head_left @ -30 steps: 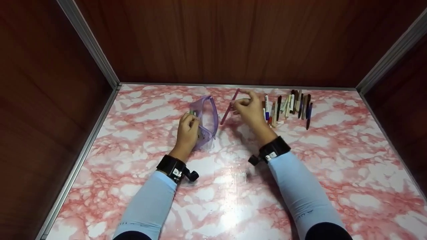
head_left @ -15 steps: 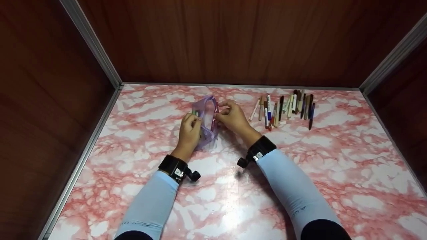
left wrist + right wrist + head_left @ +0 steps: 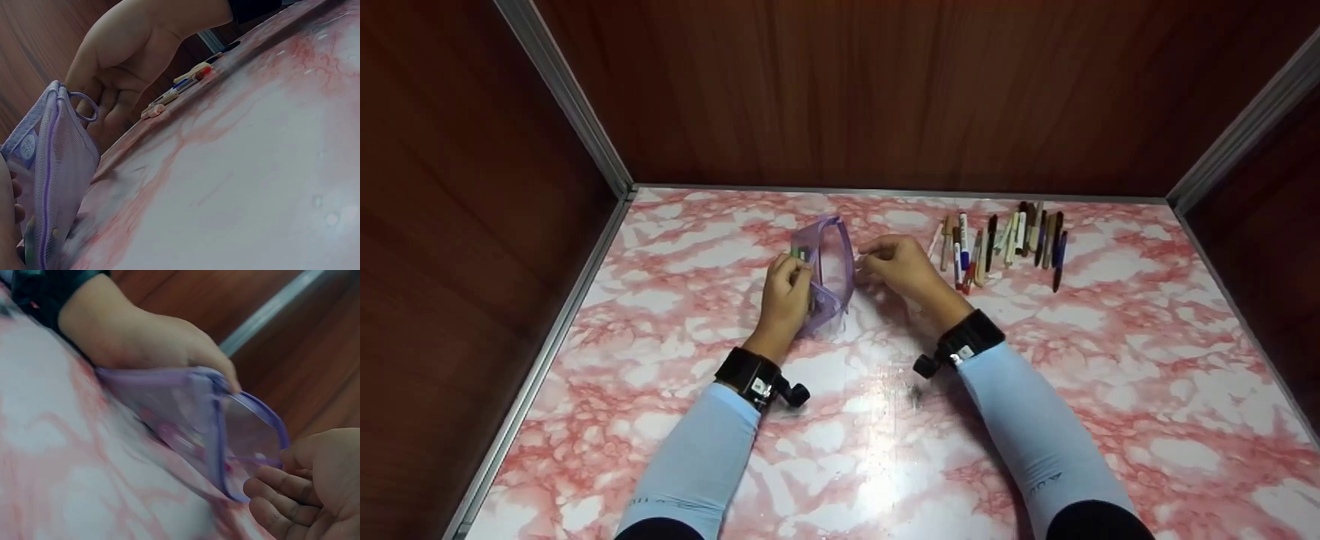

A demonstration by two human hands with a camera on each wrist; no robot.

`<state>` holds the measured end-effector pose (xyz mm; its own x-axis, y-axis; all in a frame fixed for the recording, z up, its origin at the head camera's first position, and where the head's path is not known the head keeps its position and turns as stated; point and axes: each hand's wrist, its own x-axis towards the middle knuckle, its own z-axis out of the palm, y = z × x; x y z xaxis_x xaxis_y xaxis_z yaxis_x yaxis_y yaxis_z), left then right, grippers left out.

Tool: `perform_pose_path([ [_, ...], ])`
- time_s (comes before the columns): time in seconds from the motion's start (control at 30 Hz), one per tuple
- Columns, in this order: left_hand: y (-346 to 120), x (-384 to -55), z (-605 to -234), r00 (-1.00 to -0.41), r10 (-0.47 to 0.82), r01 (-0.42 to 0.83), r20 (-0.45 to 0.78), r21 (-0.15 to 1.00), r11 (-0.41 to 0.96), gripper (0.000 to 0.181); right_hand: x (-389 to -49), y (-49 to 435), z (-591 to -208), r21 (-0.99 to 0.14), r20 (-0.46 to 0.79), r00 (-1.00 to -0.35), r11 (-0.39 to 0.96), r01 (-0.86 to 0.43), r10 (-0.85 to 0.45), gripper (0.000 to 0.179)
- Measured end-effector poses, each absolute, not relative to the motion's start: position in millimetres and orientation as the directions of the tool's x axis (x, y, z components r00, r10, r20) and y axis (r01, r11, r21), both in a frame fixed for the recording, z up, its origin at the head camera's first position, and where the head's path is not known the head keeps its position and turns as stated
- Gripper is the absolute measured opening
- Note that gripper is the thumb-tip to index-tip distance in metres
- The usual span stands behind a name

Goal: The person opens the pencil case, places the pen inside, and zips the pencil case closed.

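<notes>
A purple zip pencil pouch (image 3: 834, 300) with see-through sides stands with its mouth agape. My left hand (image 3: 786, 296) grips its left side, fingertips curled over the edge. Through the pouch wall in the right wrist view, a blurred pink pen (image 3: 177, 439) lies inside; a small green patch (image 3: 798, 255) shows beside the left fingers. Just right of the pouch's rim is my right hand (image 3: 907, 270), its fingers loosely bent and nothing visible between them. In the right wrist view those fingertips come close to the purple rim (image 3: 278, 422); whether they touch it I cannot tell.
Several pens and markers lie in a loose row at the back right, among them a blue-capped marker (image 3: 964, 244) and a dark blue pen (image 3: 1060, 262). Wooden panels (image 3: 885, 97) wall in the marbled red-and-white table (image 3: 870, 450) at the back and sides.
My right hand has brought the pink pen left to the pouch, released it inside, and drawn back slightly to the right. The left hand keeps its grip on the pouch.
</notes>
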<state>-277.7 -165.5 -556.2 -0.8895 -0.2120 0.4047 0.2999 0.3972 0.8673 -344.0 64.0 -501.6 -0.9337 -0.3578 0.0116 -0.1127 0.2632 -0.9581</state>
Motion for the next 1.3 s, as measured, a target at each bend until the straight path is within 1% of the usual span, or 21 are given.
perform_pose_path([
  [0.2,-167.1,-277.9,-555.9,-0.891,-0.215,0.297,0.401,0.87,0.394,0.018,-354.0,108.0,-493.3,-0.964,0.04,-0.95,0.237,-0.118,-0.311,0.028],
  [0.3,-166.9,-277.8,-555.5,-0.891,-0.215,0.297,0.4,0.871,0.391,0.018,-358.4,134.3,-489.0,-0.934,0.088,-0.961,0.313,-0.171,-0.263,0.026],
  [0.5,-165.4,-277.7,-555.0,-0.893,-0.206,0.303,0.4,0.872,0.384,0.019,-362.8,187.3,-484.2,-0.875,0.163,-0.975,0.434,-0.213,-0.149,0.026],
  [0.63,-165.5,-278.0,-556.0,-0.896,-0.199,0.299,0.397,0.871,0.389,0.018,-363.0,221.6,-481.7,-0.835,0.164,-0.983,0.52,-0.183,-0.082,0.031],
  [0.77,-165.7,-278.4,-557.4,-0.896,-0.208,0.292,0.392,0.874,0.388,0.016,-361.9,250.5,-479.2,-0.795,0.139,-0.99,0.595,-0.121,-0.015,0.036],
  [0.97,-164.5,-277.6,-556.8,-0.894,-0.212,0.294,0.394,0.876,0.383,0.015,-360.9,285.5,-482.3,-0.718,0.172,-0.982,0.692,-0.075,0.073,0.041],
  [1.07,-164.1,-278.0,-557.3,-0.891,-0.21,0.304,0.403,0.872,0.383,0.016,-359.0,300.8,-486.7,-0.704,0.164,-0.98,0.709,-0.034,0.116,0.044],
  [1.3,-164.1,-279.0,-558.8,-0.883,-0.227,0.306,0.411,0.871,0.384,0.017,-358.7,323.1,-497.3,-0.743,0.116,-0.969,0.666,0.062,0.219,0.043],
])
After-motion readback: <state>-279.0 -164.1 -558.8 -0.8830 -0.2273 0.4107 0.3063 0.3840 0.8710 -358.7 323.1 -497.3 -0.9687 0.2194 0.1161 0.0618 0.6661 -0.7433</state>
